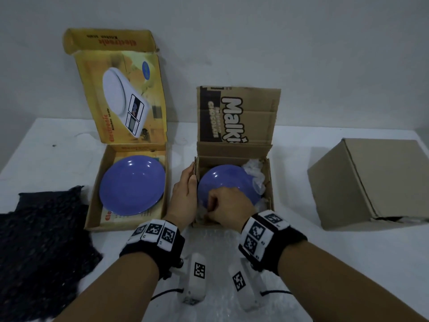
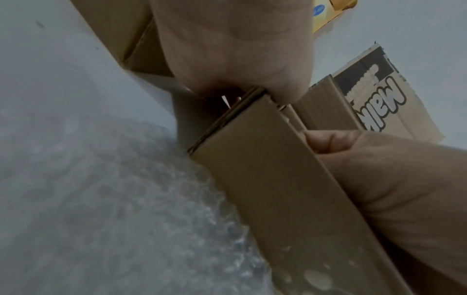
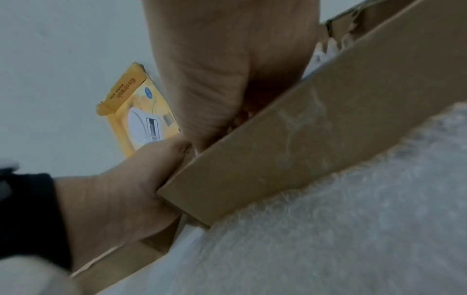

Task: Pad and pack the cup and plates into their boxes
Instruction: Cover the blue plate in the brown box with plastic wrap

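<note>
Cardboard, head view: purple plate [image 1: 228,182] tilted inside the brown Malkist box [image 1: 269,180], clear wrap [image 1: 255,170] around it; second plate [image 1: 132,185] flat in the yellow scale box [image 1: 95,194].
Right hand [image 1: 226,205]: fingers curled, pinching wrap at the plate's near edge.
Left hand [image 1: 184,191]: on the box's left wall.
Table [image 1: 290,240]: black padding sheet [image 1: 41,240] left, closed carton [image 1: 371,182] right.
Left wrist view: left hand [image 2: 235,46] thumb over the wall [image 2: 278,179], fingers outside, gripping.
Right wrist view: right hand [image 3: 227,69] fingertips hidden behind the front wall [image 3: 303,129]; bubble wrap [image 3: 353,229] just beside it.
</note>
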A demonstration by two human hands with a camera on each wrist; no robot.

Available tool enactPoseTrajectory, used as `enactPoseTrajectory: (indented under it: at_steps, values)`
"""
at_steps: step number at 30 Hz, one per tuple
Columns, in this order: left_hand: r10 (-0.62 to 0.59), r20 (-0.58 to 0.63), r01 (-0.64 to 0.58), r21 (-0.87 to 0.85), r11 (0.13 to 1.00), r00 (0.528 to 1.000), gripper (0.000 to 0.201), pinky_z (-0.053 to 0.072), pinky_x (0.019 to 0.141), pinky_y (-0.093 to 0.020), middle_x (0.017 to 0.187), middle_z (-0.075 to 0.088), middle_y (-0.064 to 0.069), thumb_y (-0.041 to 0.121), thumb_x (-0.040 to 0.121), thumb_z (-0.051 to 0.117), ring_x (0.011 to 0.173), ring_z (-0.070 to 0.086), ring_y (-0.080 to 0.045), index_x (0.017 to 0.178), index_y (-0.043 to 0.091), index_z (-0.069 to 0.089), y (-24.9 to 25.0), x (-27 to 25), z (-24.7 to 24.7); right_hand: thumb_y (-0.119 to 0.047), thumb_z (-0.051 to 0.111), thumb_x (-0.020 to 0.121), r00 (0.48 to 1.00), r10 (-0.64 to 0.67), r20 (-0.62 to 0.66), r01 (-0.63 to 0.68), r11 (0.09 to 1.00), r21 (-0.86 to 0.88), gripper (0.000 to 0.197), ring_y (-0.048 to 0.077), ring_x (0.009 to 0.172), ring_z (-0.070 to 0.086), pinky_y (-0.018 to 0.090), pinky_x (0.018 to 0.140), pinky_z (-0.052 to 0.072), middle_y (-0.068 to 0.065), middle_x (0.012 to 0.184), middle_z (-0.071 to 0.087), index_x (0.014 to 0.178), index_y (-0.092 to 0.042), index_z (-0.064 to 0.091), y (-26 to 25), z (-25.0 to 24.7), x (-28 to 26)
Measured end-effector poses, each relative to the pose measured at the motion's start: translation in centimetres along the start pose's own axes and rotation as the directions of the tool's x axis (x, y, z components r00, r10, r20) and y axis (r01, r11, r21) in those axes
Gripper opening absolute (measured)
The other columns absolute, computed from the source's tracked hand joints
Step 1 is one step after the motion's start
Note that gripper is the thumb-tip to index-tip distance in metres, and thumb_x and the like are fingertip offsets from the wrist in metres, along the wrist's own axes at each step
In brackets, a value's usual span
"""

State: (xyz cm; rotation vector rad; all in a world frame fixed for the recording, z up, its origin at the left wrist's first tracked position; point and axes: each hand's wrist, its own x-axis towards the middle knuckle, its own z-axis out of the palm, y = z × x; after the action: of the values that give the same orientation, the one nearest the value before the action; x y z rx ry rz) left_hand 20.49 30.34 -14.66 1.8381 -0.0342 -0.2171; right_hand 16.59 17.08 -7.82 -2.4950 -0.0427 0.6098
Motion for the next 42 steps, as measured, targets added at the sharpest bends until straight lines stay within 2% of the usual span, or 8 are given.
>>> enactPoseTrajectory:
  at_steps: [6, 10, 15, 18, 22, 29, 35, 42]
  values:
    - [0.049, 0.051, -0.057, 0.173, 0.983, 0.997, 0.042, 0.036, 0.099, -0.025, 0.136, 0.052, -0.001, 0.026, 0.103, 0.027, 0.120, 0.050, -0.015, 0.144, 0.025, 0.034, 1.6, -0.4, -0.6, -0.036, 0.067, 0.082, 0.991, -0.068, -0.113, 0.064, 0.997, -0.037, 0.016, 0.015, 0.080, 0.058, 0.030, 0.070, 0.050, -0.002, 0.087, 0.064, 0.088, -0.022, 0.062, 1.0, -0.9, -2.4]
    - [0.029, 0.125, -0.055, 0.204, 0.977, 0.992, 0.045, 0.039, 0.105, -0.038, 0.137, 0.052, 0.001, 0.042, 0.099, 0.028, 0.123, 0.050, -0.021, 0.142, 0.029, 0.037, 1.3, -0.3, -1.2, -0.034, 0.066, 0.084, 0.961, -0.183, -0.208, 0.177, 0.983, -0.045, 0.013, 0.013, 0.069, 0.055, 0.030, 0.065, 0.049, -0.005, 0.075, 0.061, 0.085, -0.021, 0.062, 1.8, -1.6, -6.3]
    - [-0.091, 0.176, 0.053, 0.206, 0.977, 0.980, 0.050, 0.033, 0.111, -0.045, 0.144, 0.045, 0.002, 0.043, 0.099, 0.032, 0.131, 0.044, -0.020, 0.147, 0.031, 0.026, 1.1, 0.0, -2.3, -0.039, 0.063, 0.085, 0.950, -0.281, 0.133, 0.309, 0.897, -0.315, 0.052, 0.021, 0.120, 0.048, 0.036, 0.100, 0.041, 0.002, 0.133, 0.052, 0.133, -0.024, 0.049, 3.6, 2.6, -9.9]
    - [-0.023, 0.202, -0.032, 0.266, 0.963, 0.979, 0.045, 0.035, 0.108, -0.036, 0.141, 0.048, 0.003, 0.036, 0.102, 0.029, 0.128, 0.046, -0.022, 0.146, 0.034, 0.027, 1.8, -0.9, -2.1, -0.038, 0.066, 0.077, 0.934, -0.314, 0.173, 0.358, 0.841, -0.407, 0.048, 0.030, 0.117, 0.049, 0.048, 0.095, 0.044, 0.005, 0.126, 0.055, 0.122, -0.023, 0.060, 4.3, 4.0, -9.9]
    - [-0.023, 0.198, -0.039, 0.304, 0.952, 0.980, 0.046, 0.032, 0.098, -0.025, 0.143, 0.045, 0.002, 0.033, 0.102, 0.027, 0.130, 0.043, -0.024, 0.148, 0.033, 0.023, 2.2, -1.6, -2.0, -0.034, 0.059, 0.075, 0.911, -0.411, 0.017, 0.392, 0.854, -0.341, 0.019, 0.025, 0.082, 0.065, 0.040, 0.069, 0.056, -0.002, 0.088, 0.070, 0.080, -0.023, 0.074, 4.7, 3.9, -9.8]
    - [0.015, 0.239, -0.076, 0.248, 0.966, 0.971, 0.046, 0.028, 0.113, -0.034, 0.147, 0.040, 0.007, 0.037, 0.102, 0.027, 0.136, 0.036, -0.017, 0.148, 0.034, 0.023, 1.4, -1.3, -2.3, -0.031, 0.036, 0.094, 0.902, -0.365, -0.230, 0.322, 0.925, -0.202, 0.031, 0.030, 0.074, 0.063, 0.040, 0.064, 0.052, 0.008, 0.085, 0.068, 0.101, -0.013, 0.060, 4.1, 0.6, -9.8]
    - [-0.010, 0.186, -0.029, 0.207, 0.978, 0.983, 0.046, 0.034, 0.110, -0.036, 0.143, 0.046, -0.001, 0.026, 0.102, 0.032, 0.130, 0.044, -0.021, 0.147, 0.030, 0.025, 1.8, -1.9, -1.9, -0.027, 0.034, 0.098, 0.837, -0.047, -0.546, 0.125, 0.986, 0.107, 0.028, 0.031, 0.082, 0.063, 0.044, 0.075, 0.052, 0.012, 0.093, 0.065, 0.122, -0.018, 0.047, 4.5, -3.0, -7.6]
    - [0.033, 0.197, -0.076, 0.211, 0.974, 0.980, 0.044, 0.032, 0.109, -0.034, 0.140, 0.047, 0.007, 0.034, 0.101, 0.029, 0.127, 0.044, -0.015, 0.145, 0.034, 0.028, 2.1, -2.1, -2.0, -0.031, 0.063, 0.065, 0.967, -0.025, -0.255, 0.133, 0.900, 0.415, 0.100, 0.020, 0.124, 0.030, 0.036, 0.103, 0.036, 0.000, 0.135, 0.019, 0.145, -0.029, 0.003, 2.9, -4.9, -6.9]
